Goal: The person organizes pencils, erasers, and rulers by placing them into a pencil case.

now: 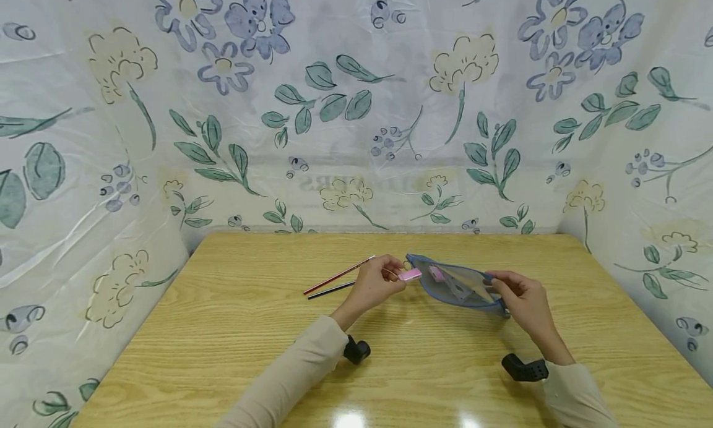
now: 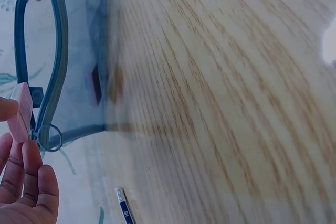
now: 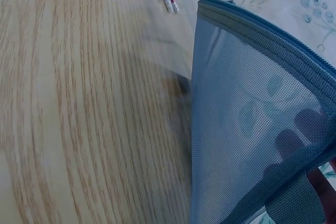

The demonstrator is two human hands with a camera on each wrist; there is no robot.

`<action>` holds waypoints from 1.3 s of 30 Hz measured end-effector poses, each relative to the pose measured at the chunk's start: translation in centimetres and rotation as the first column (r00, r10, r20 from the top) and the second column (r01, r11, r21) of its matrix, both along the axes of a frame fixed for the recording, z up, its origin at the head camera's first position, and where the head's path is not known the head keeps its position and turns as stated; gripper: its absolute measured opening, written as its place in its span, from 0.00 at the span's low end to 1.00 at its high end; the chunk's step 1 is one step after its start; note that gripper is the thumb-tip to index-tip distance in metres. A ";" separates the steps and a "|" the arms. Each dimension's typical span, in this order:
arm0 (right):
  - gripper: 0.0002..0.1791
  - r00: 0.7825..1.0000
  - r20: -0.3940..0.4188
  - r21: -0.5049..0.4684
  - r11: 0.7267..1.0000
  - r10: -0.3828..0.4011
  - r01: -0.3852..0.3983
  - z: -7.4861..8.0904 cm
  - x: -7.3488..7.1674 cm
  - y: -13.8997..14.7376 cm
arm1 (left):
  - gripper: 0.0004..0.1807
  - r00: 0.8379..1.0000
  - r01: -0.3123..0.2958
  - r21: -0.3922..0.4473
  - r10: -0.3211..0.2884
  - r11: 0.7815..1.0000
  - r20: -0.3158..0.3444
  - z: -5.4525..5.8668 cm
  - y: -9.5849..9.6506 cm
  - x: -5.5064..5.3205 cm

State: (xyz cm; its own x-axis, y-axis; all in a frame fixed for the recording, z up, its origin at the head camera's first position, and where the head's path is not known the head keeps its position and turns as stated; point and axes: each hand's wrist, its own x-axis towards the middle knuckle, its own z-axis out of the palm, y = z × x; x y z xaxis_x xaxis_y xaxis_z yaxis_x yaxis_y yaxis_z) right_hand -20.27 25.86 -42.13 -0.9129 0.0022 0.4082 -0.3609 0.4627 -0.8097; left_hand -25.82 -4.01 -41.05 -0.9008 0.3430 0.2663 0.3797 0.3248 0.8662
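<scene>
In the head view my left hand (image 1: 376,283) pinches a pink eraser (image 1: 410,274) between thumb and fingertips. The eraser (image 2: 21,113) is beside the zipper end and ring of a blue mesh zipper pouch (image 1: 445,297). My right hand (image 1: 522,299) grips the pouch's right end, its fingers (image 3: 290,143) showing through the mesh in the right wrist view. The pouch's mouth is spread apart. Inside are a pink piece (image 1: 437,274) and a clear, ruler-like piece (image 1: 460,290), both blurred by the mesh.
A red pencil (image 1: 337,275) and a dark blue pencil (image 1: 330,290) lie on the wooden table (image 1: 245,329), left of the pouch. My left hand partly hides them. A flower-patterned sheet (image 1: 345,137) hangs behind the table and at its sides.
</scene>
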 end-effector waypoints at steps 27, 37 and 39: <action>0.11 1.000 -0.015 0.027 0.999 -0.017 0.018 -0.3 0.1 -0.2 | 0.10 0.998 0.034 0.017 -0.035 0.999 0.052 -0.8 2.1 0.1; 0.12 1.000 -0.014 0.030 0.999 -0.019 0.020 -0.4 0.2 -0.2 | 0.09 0.998 0.037 -0.007 -0.036 0.999 0.055 -1.0 2.7 0.2; 0.12 1.000 -0.012 0.029 0.999 -0.023 0.023 -0.4 0.2 -0.2 | 0.09 0.998 0.043 -0.009 -0.043 0.999 0.050 -1.1 2.9 0.2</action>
